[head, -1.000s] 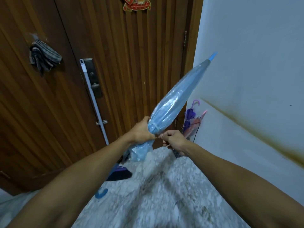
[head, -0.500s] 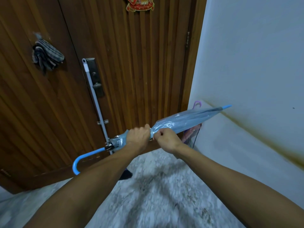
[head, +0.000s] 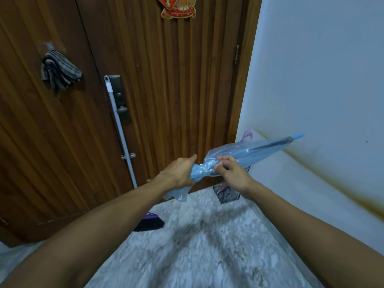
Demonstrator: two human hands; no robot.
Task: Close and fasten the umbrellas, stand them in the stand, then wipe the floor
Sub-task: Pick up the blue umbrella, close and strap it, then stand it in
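Two bare forearms reach forward from the bottom of the view toward a dark wooden door (head: 166, 90) that fills the left and centre, with a pale painted wall (head: 322, 80) on the right carrying a brownish stain line. Below them lies a grey speckled stone floor (head: 197, 246), not yet wiped as far as can be judged. Held between the hands, roughly level and pointing right toward the wall, is a clear blue umbrella (head: 249, 153), closed and gathered, its blue tip near the wall. It is probably held sideways so the fabric can be wrapped tight and the strap fastened. The left hand (head: 179, 173) is wrapped around the bunched lower part of the canopy, fingers curled closed to stop the folds springing open. The right hand (head: 232, 173) sits just beside it, its fingertips (head: 218, 168) pinching at the plastic, likely the strap, though that is too small to tell. Behind the right hand, in the corner, a small dark stand (head: 226, 194) rests on the floor with a purple hooked handle (head: 247, 135) rising above it. A white pole (head: 120, 129) leans on the door, a striped cloth (head: 60, 72) hangs from a hook, and a dark purple object (head: 149, 223) lies on the floor
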